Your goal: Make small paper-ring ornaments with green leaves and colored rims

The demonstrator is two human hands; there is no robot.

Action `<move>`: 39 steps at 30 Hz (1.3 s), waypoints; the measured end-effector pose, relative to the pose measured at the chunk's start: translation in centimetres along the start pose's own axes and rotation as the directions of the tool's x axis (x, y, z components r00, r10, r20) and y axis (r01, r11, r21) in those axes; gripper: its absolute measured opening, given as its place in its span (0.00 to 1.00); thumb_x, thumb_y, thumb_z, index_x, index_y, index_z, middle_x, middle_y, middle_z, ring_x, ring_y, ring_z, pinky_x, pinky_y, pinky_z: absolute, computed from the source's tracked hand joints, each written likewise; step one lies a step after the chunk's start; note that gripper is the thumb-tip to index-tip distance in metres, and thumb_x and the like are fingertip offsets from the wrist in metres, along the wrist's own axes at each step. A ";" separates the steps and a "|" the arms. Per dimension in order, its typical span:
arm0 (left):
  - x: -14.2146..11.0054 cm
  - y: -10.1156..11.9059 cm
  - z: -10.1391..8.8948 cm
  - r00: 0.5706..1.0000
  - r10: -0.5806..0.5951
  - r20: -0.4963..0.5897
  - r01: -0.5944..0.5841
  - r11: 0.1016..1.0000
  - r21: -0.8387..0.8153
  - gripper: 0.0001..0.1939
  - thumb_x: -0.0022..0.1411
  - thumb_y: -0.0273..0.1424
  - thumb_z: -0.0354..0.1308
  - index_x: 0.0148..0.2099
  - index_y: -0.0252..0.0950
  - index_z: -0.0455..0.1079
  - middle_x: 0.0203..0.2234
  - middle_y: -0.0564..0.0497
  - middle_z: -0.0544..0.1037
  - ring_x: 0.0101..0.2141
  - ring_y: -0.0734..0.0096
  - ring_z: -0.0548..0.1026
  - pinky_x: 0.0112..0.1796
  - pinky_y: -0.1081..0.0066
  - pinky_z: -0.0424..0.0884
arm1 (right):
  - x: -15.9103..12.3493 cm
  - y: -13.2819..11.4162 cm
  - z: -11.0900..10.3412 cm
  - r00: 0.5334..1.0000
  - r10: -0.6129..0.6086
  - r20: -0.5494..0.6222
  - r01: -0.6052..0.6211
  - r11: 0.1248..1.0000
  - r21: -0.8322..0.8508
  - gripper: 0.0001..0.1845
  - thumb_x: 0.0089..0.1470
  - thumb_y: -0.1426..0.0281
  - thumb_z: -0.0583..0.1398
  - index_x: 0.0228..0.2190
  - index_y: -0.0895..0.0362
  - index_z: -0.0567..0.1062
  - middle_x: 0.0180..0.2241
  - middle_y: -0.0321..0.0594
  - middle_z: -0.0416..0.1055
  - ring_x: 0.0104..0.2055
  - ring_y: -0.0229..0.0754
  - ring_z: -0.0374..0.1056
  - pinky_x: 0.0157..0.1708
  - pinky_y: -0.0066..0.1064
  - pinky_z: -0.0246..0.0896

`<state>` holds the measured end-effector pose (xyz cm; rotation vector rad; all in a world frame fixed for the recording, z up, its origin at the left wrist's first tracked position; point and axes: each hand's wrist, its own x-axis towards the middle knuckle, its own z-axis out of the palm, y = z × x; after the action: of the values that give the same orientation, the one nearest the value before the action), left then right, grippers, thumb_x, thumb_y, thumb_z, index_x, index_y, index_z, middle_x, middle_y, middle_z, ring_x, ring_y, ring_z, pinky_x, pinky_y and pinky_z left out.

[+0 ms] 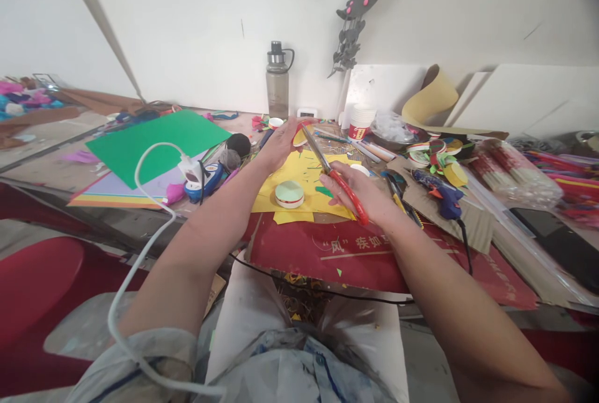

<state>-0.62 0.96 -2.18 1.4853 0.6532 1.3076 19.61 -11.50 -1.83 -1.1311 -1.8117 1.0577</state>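
Observation:
My right hand point(362, 194) is closed round the red handles of a pair of scissors point(330, 169), whose blades point up and to the left. My left hand point(279, 144) holds a small round yellow and red paper piece point(299, 135) at the blade tips, fingers wrapped on its edge. Both hands hover over yellow paper sheets point(304, 172) lying on a red printed card point(355, 253). A round pale green tape roll point(289, 193) sits on the yellow paper just below my left wrist.
A green sheet point(154, 144) on stacked coloured paper lies left, with a white cable point(140, 234) and a blue gadget point(206, 178). A bottle point(277, 82) stands at the wall. A blue glue gun point(442, 194), paper discs, stick bundles point(515, 175) and a dark phone point(561, 244) crowd the right.

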 end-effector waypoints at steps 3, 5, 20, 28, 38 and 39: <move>0.5 -0.1 -0.4 0.998 -0.040 -0.054 0.038 0.998 -0.041 0.39 0.69 0.67 0.46 0.51 0.38 0.79 0.35 0.43 0.83 0.31 0.70 0.78 0.25 0.73 0.67 | 0.3 0.6 -0.4 0.999 -0.036 -0.023 0.032 0.984 -0.175 0.27 0.58 0.40 0.64 0.36 0.51 0.71 0.22 0.28 0.61 0.23 0.37 0.59 0.23 0.29 0.62; 1.0 0.0 -0.8 0.995 -0.090 -0.050 0.086 0.994 -0.071 0.42 0.69 0.68 0.43 0.52 0.38 0.79 0.31 0.44 0.81 0.25 0.71 0.76 0.20 0.73 0.62 | 0.5 0.9 -0.9 0.989 -0.109 -0.103 0.065 0.931 -0.360 0.23 0.63 0.44 0.61 0.37 0.52 0.75 0.21 0.31 0.63 0.23 0.39 0.60 0.27 0.31 0.62; 2.1 -0.8 -2.7 0.979 -0.179 0.093 0.190 0.973 -0.132 0.49 0.63 0.74 0.40 0.51 0.35 0.76 0.18 0.46 0.74 0.19 0.65 0.76 0.15 0.72 0.56 | 0.7 0.2 -1.6 0.961 -0.140 -0.239 -0.152 0.456 -0.877 0.24 0.64 0.64 0.60 0.59 0.50 0.80 0.45 0.51 0.84 0.46 0.61 0.79 0.41 0.42 0.67; 1.6 -0.4 -2.0 0.985 -0.147 0.089 0.155 0.984 -0.093 0.48 0.64 0.73 0.43 0.51 0.33 0.77 0.20 0.44 0.77 0.23 0.62 0.79 0.20 0.70 0.64 | 0.5 0.3 -1.5 0.962 -0.158 -0.221 -0.136 0.426 -0.895 0.25 0.66 0.63 0.59 0.61 0.50 0.78 0.48 0.51 0.84 0.47 0.60 0.79 0.40 0.41 0.67; 1.1 1.2 -1.5 0.949 -0.314 -0.027 0.315 0.947 0.055 0.40 0.69 0.67 0.47 0.48 0.33 0.75 0.20 0.48 0.76 0.24 0.70 0.80 0.18 0.78 0.59 | 0.3 0.0 -1.3 0.966 -0.142 -0.216 -0.143 0.404 -0.903 0.25 0.68 0.63 0.56 0.62 0.49 0.78 0.49 0.48 0.84 0.49 0.57 0.79 0.44 0.40 0.68; 1.1 1.1 -1.6 0.949 -0.313 -0.036 0.314 0.948 0.042 0.40 0.69 0.67 0.46 0.48 0.33 0.75 0.20 0.48 0.76 0.24 0.70 0.80 0.18 0.78 0.58 | 0.3 0.0 -1.3 0.966 -0.142 -0.215 -0.142 0.401 -0.905 0.25 0.68 0.63 0.56 0.62 0.49 0.78 0.49 0.48 0.84 0.49 0.57 0.79 0.44 0.40 0.68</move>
<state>-2.04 2.09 -0.84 1.3360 0.9052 1.0751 20.66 -10.85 -1.30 -1.7768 -2.1798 -0.2946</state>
